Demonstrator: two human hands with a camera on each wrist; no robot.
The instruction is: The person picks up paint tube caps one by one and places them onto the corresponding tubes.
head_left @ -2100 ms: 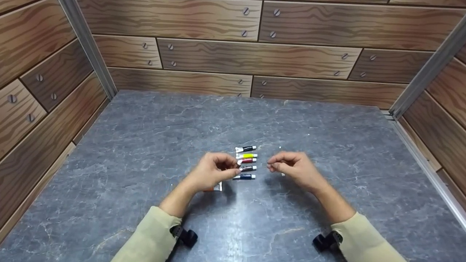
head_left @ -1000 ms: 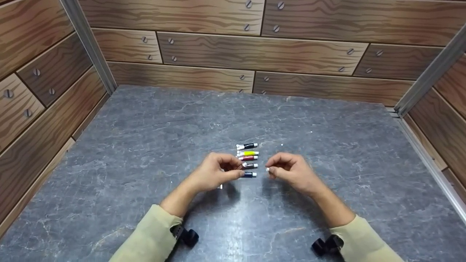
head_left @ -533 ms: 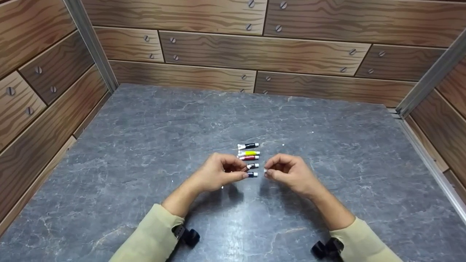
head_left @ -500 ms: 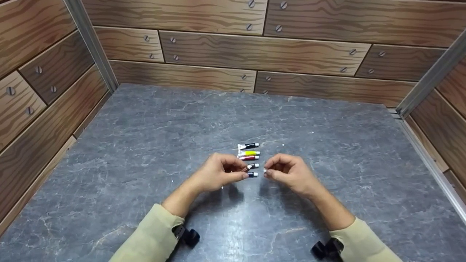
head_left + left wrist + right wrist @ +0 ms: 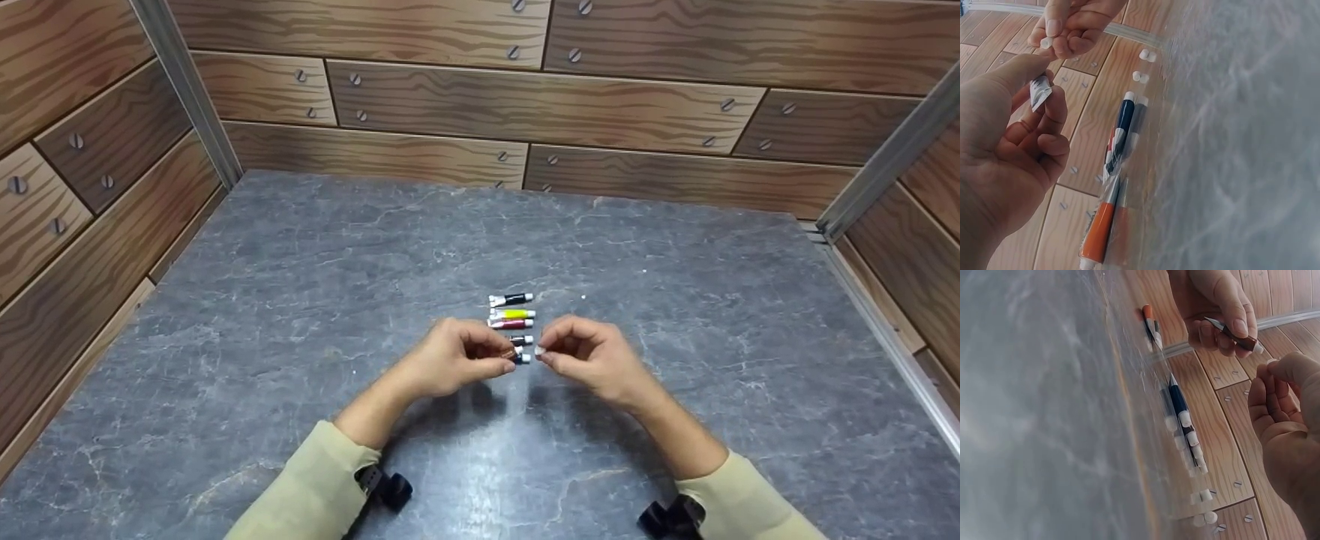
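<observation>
My left hand (image 5: 442,360) pinches a small brown paint tube (image 5: 1247,342) between thumb and fingers, its white nozzle end pointing at my right hand. A small white cap (image 5: 1046,43) is pinched in the fingertips of my right hand (image 5: 596,364), a short gap from the nozzle. Both hands are raised over the table. Behind them lies a column of paint tubes with white caps: a black tube (image 5: 516,298), a yellow tube (image 5: 514,314), a red tube (image 5: 513,324), another dark tube (image 5: 521,340) and a dark blue tube (image 5: 1125,115), partly covered by my left hand in the head view.
An orange tube (image 5: 1096,233) lies on the table, hidden by my left hand in the head view. Two loose white pieces, one a small cap (image 5: 1144,54) and the other a similar cap (image 5: 1136,75), lie to the right. Wood-patterned walls (image 5: 420,97) enclose the grey marbled table (image 5: 360,247).
My right hand has moved left with the white cap, and my left hand slightly right with the brown tube, narrowing the gap. The orange tube has become hidden in the head view.
</observation>
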